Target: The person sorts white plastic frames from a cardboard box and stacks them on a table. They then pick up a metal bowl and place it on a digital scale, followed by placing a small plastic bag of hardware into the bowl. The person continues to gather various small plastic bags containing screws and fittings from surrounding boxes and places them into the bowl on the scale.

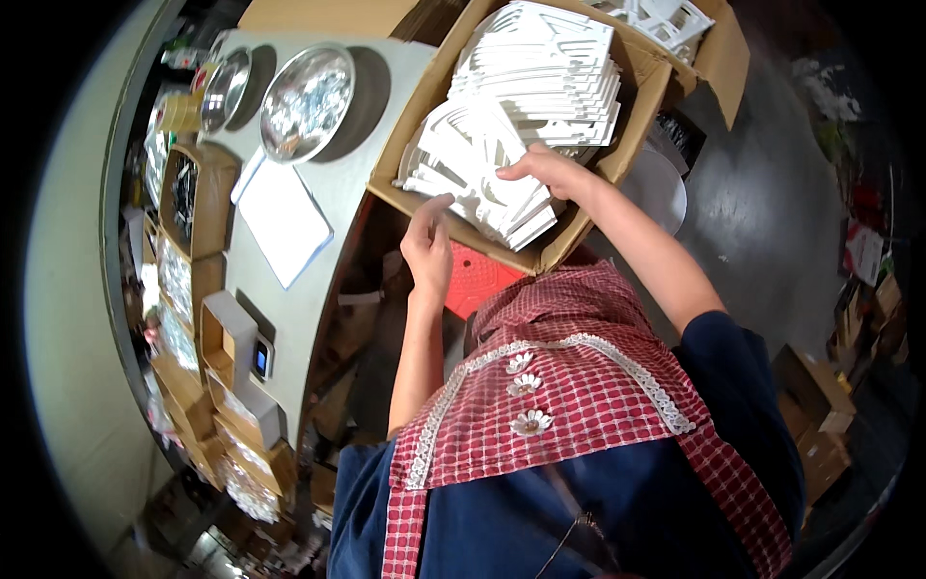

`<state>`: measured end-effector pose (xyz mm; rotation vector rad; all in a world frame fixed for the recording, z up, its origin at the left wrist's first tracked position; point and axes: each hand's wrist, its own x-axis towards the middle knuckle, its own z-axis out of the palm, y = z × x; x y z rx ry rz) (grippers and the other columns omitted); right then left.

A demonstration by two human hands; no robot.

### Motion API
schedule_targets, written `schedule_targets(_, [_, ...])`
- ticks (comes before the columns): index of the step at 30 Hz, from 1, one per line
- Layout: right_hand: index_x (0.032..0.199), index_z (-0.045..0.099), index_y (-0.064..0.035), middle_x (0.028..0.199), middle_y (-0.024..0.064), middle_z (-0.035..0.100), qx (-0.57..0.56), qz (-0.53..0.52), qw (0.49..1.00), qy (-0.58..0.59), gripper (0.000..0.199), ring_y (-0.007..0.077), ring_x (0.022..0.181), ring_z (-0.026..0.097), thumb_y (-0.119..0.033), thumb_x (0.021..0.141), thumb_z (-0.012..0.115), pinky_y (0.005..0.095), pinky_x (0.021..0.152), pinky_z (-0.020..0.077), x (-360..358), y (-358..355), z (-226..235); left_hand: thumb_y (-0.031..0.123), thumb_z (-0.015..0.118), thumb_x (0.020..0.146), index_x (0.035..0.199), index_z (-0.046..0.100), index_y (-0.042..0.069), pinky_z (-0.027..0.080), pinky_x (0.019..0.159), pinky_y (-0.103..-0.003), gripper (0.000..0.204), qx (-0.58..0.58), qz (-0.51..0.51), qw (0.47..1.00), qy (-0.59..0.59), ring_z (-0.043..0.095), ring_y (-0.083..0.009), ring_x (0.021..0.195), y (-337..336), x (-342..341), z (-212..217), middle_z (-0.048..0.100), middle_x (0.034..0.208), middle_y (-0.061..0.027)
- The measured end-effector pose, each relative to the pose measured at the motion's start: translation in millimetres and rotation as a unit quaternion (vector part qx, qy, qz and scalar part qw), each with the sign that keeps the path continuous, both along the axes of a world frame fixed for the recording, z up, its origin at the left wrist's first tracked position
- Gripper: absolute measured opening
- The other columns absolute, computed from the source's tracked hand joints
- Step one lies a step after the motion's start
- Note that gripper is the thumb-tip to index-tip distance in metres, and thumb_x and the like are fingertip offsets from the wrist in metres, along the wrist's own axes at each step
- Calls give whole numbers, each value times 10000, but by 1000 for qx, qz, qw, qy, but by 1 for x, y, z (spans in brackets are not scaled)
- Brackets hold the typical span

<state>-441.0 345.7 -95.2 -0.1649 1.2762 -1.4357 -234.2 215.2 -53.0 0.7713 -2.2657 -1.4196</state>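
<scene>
and here's the right hand [552, 174], thumb reaching over the white plastic parts [473, 154], most of its fingers tucked from sight, so whether they grip a piece i cannot tell! just left and nearer the body, the left hand [426, 251] is up, fingers loosely parted and bent, nothing visible in them, right by the edge of the cardboard box [405, 135]. the parts fill that box beneath and beyond the right fingers, a neat stack behind, a tilted fan in front. below the left fingertips, a red stool [477, 280]; farther left, a white sheet [283, 222], then a shiny metal bowl [333, 58].
</scene>
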Motion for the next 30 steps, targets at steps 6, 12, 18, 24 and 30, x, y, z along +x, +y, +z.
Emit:
schedule_targets(6, [1241,526,136,1150,210,638,-34,-95,990,-101,450,292,1033,659,-62,861,664,384,931,531,-11,51,29,-48,447,926,1129,627,-44,481,954,-323,271,158,141,973,97,617,-188,1077,-5,24,15,661,1113,-103])
schedule_targets(12, [1315,471,99,1255,232,590,-156,-125,945,-257,515,347,1146,598,-232,939,586,490,1007,466,-50,91,33,161,562,945,1334,485,-51,480,973,-354,450,356,84,926,95,574,-261,1185,16,-11,62,555,1317,-182])
schedule_targets(18, [1324,472,78,1256,240,588,-202,-68,928,-306,499,369,1156,588,-245,954,561,518,1009,456,-57,99,48,190,609,916,1283,535,-28,496,844,-288,434,369,-4,917,151,611,-137,1004,48,-63,105,625,1164,-103])
schedule_targets(24, [1341,437,101,1289,244,562,-201,-72,931,-297,546,355,1182,573,-244,944,583,509,1017,452,-51,108,56,153,630,884,1182,597,1,464,751,-223,336,309,15,940,145,599,-57,834,60,-74,90,659,931,-12])
schedule_targets(30, [1370,403,90,1317,251,538,-186,-54,936,-294,560,362,1196,560,-239,951,572,512,1029,441,-53,111,51,127,605,883,1170,599,-1,468,763,-222,314,291,41,945,143,607,-62,844,68,-71,83,661,957,-17])
